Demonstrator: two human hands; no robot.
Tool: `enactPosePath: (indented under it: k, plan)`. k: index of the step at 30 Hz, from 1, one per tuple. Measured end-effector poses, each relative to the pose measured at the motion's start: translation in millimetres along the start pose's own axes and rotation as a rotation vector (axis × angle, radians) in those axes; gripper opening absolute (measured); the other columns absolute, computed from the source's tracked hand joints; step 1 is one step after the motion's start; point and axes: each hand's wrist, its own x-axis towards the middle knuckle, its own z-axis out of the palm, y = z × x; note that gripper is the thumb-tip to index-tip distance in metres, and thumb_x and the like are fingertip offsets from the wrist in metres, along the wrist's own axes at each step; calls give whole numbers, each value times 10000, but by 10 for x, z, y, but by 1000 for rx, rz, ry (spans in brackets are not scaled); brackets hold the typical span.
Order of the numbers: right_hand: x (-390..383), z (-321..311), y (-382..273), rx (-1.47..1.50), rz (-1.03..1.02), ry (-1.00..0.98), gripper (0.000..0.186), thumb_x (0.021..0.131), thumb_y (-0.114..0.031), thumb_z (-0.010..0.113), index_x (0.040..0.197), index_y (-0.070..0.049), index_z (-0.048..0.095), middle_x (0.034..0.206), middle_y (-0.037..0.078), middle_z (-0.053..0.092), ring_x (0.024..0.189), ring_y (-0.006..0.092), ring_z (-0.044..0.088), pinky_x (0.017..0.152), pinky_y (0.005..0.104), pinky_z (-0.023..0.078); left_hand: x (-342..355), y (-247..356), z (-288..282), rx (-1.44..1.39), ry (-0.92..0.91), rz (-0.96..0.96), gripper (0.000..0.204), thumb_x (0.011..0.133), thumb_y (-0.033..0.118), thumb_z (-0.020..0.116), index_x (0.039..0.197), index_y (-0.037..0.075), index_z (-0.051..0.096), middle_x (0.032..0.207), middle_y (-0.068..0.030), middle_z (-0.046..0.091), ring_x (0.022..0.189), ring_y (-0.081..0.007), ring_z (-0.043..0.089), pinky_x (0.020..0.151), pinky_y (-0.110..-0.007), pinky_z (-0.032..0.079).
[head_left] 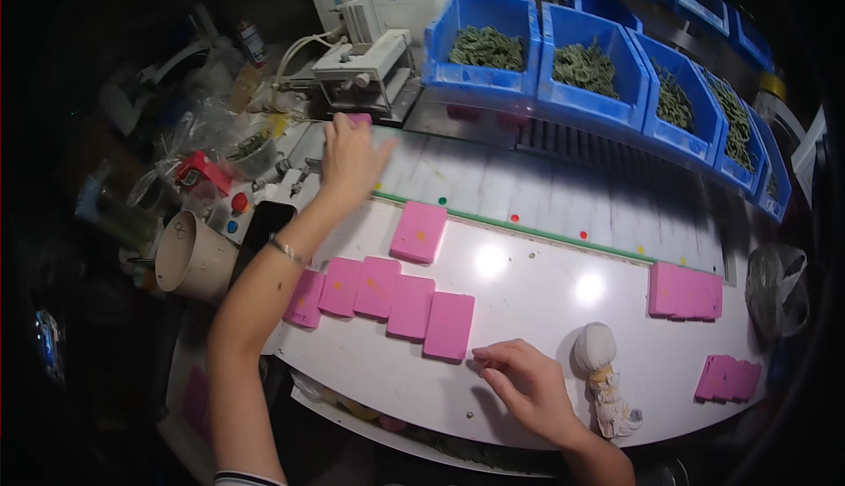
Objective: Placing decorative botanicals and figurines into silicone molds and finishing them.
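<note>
My left hand (pixel 352 156) reaches up to the top left of the pale ridged board, its fingers over a small pink block (pixel 360 118) beside the white pneumatic press (pixel 361 68); the block is mostly hidden. My right hand (pixel 515 380) is loosely curled above the white tabletop, fingers apart and empty, just right of an overlapping row of pink blocks (pixel 445 327). A single pink block (pixel 416 231) lies higher up. More pink blocks stand grouped at the right (pixel 685 290) and lower right (pixel 726 379).
Blue bins (pixel 590 72) of dark green pieces line the back. A beige cup (pixel 187 255), black phone (pixel 264 222) and clutter sit at the left. A cloth-wrapped tool (pixel 597 349) lies right of my right hand, a plastic bag (pixel 775 288) at the right edge.
</note>
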Motion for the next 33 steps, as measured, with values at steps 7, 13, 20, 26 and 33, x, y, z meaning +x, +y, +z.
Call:
enactPosePath:
  k: [7,13,20,26,33]
  plan:
    - [20,-44,-32,-137,-116,137,366,806,-32,611,1160,6,525,1049,160,545,880,253,592,743,302,474,-798,867,-457,-111,-463,127,621,847,376,596,1225,-89,435,1054,-206,523,859,-304,586,760,-393,472]
    - [104,-182,-300,-532,-382,344,766,657,-47,721,1303,97,334,1212,254,382,1101,382,419,915,421,375,-1091,1327,-1237,-1330,-979,-85,553,911,364,514,1260,-51,403,985,-119,494,807,-145,534,733,-286,454]
    - [-256,-106,-170,-650,-492,375,772,614,-82,791,1249,94,387,1165,221,398,1057,335,460,851,381,426,-1701,1657,-1275,-1858,-1227,-709,612,931,543,295,1158,-12,422,950,-88,489,800,-140,560,732,-281,479]
    - [-489,-62,-136,-715,-626,463,685,619,-212,819,1156,37,474,1008,142,489,829,252,526,715,349,442,-1671,1742,-1221,-1954,-1028,-1029,668,930,558,251,1211,-31,392,931,-117,537,908,-242,607,829,-362,504]
    - [-407,-185,-292,-290,-382,380,362,743,73,616,1101,26,590,749,100,599,571,198,585,525,287,477,-1727,1661,-1258,-1812,-833,-677,618,963,490,247,956,-46,555,775,-101,588,654,-163,589,658,-305,519]
